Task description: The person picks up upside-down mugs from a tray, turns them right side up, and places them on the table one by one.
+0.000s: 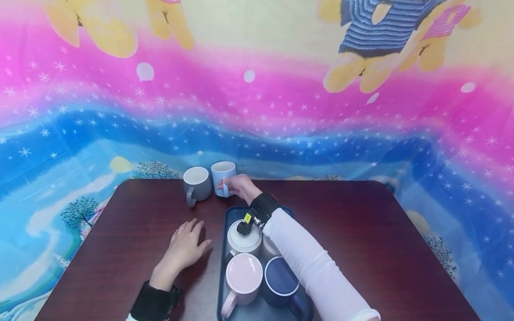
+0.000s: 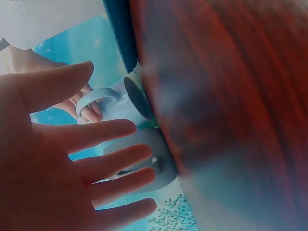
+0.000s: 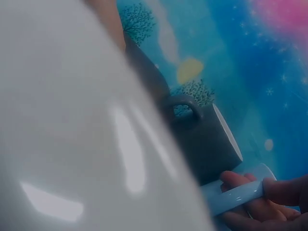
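At the table's far edge, my right hand [image 1: 239,186] grips the handle of a light blue mug [image 1: 220,173], fingers through the loop and thumb on its outside. In the left wrist view the mug's dark underside [image 2: 137,98] shows, tipped toward that camera. Close to its left stands a dark grey mug [image 1: 202,188] with a white inside and its handle toward me. My left hand [image 1: 185,245], fingers spread and holding nothing, is over the table just left of a blue tray [image 1: 257,311].
On the tray are a pink mug [image 1: 244,273], a navy mug [image 1: 281,277] and a white mug with a lid [image 1: 245,238]. Another pale mug [image 1: 270,249] is partly hidden beneath my right sleeve. A patterned cloth [image 1: 249,107] hangs behind the brown table [image 1: 361,232].
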Demonstrator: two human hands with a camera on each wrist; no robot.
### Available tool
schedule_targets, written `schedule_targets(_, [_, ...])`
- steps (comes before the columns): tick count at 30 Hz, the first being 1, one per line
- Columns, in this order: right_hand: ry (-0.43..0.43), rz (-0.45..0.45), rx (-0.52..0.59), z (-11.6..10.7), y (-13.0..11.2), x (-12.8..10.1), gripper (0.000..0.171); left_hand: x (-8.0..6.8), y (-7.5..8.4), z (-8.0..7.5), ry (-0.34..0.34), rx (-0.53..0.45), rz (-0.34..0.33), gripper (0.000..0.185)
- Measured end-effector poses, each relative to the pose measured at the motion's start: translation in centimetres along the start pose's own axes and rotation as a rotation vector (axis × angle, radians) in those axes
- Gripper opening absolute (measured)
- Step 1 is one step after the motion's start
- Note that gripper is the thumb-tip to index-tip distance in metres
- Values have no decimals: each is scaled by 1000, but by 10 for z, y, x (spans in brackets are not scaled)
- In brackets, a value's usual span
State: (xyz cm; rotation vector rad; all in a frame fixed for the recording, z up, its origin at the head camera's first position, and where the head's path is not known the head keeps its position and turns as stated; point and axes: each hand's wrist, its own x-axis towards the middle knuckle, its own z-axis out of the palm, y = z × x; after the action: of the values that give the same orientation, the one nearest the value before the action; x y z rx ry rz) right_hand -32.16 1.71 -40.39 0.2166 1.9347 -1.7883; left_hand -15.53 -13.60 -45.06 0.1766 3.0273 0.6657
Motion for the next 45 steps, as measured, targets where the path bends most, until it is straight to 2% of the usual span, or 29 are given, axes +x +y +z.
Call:
schedule_targets(6, [-21, 7, -18, 3, 1, 1, 29, -1, -2, 1, -4, 11, 4, 63])
schedule_targets(19, [-172, 85, -59, 3, 3, 2, 31, -2, -6, 1, -39, 9, -26, 64])
schedule_targets(32, [-231, 129, -118, 4, 2, -4, 34, -7, -13, -2, -7, 16, -15, 63])
schedule_targets(45, [-292, 153, -176, 2, 3, -3, 35, -10, -19, -5, -15, 17, -27, 65])
